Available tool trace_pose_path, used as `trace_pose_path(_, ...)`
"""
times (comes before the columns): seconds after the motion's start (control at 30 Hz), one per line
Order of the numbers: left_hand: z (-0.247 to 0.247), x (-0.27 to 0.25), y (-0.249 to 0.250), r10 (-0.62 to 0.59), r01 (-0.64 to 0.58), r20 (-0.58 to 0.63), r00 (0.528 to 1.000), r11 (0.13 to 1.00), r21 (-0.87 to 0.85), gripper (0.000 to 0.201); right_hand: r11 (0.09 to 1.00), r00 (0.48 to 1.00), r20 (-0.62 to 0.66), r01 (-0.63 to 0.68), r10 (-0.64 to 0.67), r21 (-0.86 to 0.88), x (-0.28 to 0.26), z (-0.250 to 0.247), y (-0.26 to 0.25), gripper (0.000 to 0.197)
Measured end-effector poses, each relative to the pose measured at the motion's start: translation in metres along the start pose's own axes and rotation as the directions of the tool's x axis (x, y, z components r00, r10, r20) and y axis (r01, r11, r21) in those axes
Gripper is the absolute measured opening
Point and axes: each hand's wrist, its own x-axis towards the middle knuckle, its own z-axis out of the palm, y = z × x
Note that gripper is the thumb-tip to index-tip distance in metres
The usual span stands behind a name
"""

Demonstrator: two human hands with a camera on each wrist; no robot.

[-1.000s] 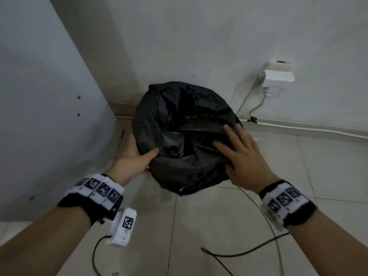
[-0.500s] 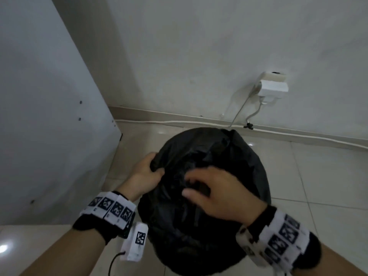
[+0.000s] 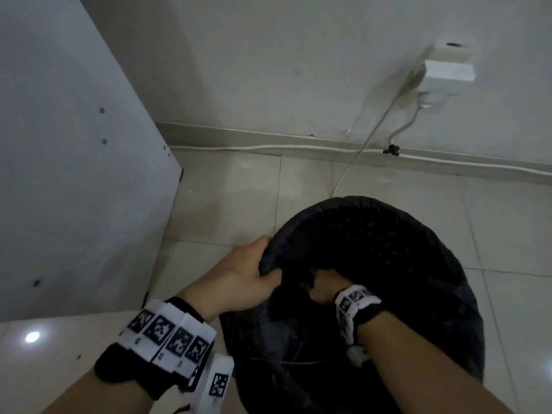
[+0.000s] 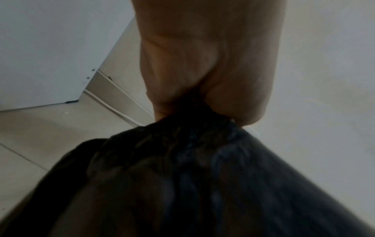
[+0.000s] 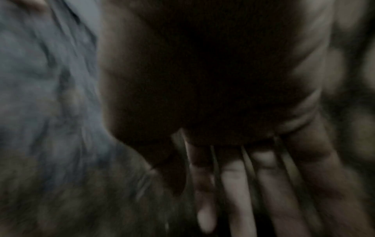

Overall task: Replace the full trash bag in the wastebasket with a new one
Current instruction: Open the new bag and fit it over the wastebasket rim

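A round black mesh wastebasket point(image 3: 361, 201) stands on the tiled floor, with a black trash bag point(image 3: 277, 339) draped over its near rim. My left hand point(image 3: 264, 268) grips a bunched fold of the bag at the near left rim. In the left wrist view that hand point(image 4: 194, 110) pinches gathered black plastic point(image 4: 202, 176), which hangs below it. My right hand point(image 3: 325, 286) is down inside the basket's mouth. The right wrist view is dark and blurred, and its fingers point(image 5: 235, 184) look stretched out against the lining. What lies under the right hand is hidden.
A white cabinet panel point(image 3: 74, 174) stands close on the left. On the back wall sits a white socket with an adapter point(image 3: 442, 67). Cables point(image 3: 298, 147) run along the baseboard, and one drops to the floor behind the basket. Open tile floor point(image 3: 224, 204) lies between cabinet and basket.
The right hand has gone from the top of the crumpled bag down into the basket. The left hand keeps its grip on the bag's edge. The basket now sits lower and nearer.
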Motion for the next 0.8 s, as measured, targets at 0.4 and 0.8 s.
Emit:
trace_pose_path(0.4,-0.027,0.009,0.031,0.31,-0.278,-0.283,0.908,0.949,0.149,0.021,0.981,0.936,0.318,0.181,-0.149,-0.073,-0.069,-0.084,-0.058,0.085)
trace_pose_path(0.8,-0.03,-0.007,0.031,0.296,-0.278,-0.227,0.928,0.954,0.107,0.032,0.99,0.989,0.066,0.127,-0.131,0.064,-0.012,-0.055,-0.048,0.058)
